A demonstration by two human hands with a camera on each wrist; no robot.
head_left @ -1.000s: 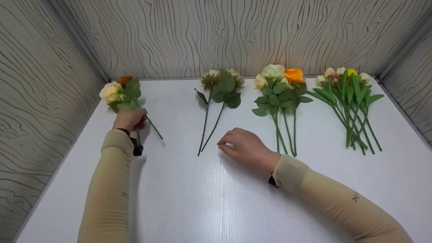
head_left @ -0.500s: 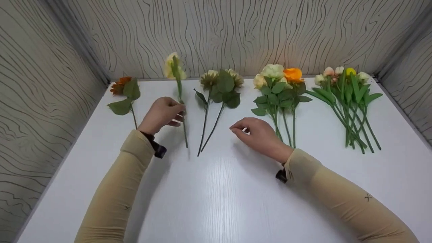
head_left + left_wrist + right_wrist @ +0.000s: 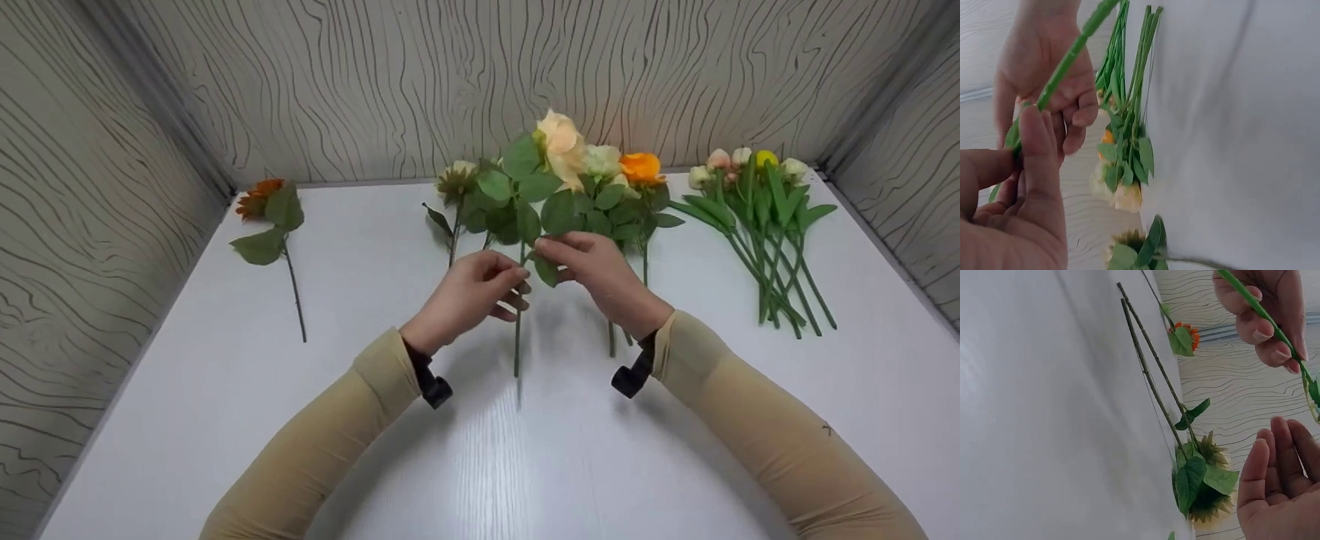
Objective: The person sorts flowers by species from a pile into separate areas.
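Note:
A cream rose [image 3: 561,144] on a long green stem [image 3: 517,330] stands upright above the middle of the white table [image 3: 480,465]. My left hand [image 3: 516,283] pinches the stem between thumb and fingers; the left wrist view shows that pinch on the stem [image 3: 1067,59]. My right hand [image 3: 546,252] reaches the stem's lower leaves from the right, fingertips at a leaf. In the right wrist view the right hand's fingers [image 3: 1275,461] are relaxed and hold nothing, while the stem [image 3: 1252,302] runs through the left hand's fingers [image 3: 1264,329].
An orange flower [image 3: 264,206] lies alone at the far left. Two sunflower-like stems [image 3: 457,187] lie behind the hands. A bunch of roses [image 3: 637,176] and a bunch of tulips [image 3: 765,202] lie to the right. Patterned walls [image 3: 480,67] enclose three sides.
My left hand lifted the cream rose from beside the orange flower and carried it right to the middle. My right hand rose off the table to meet the stem.

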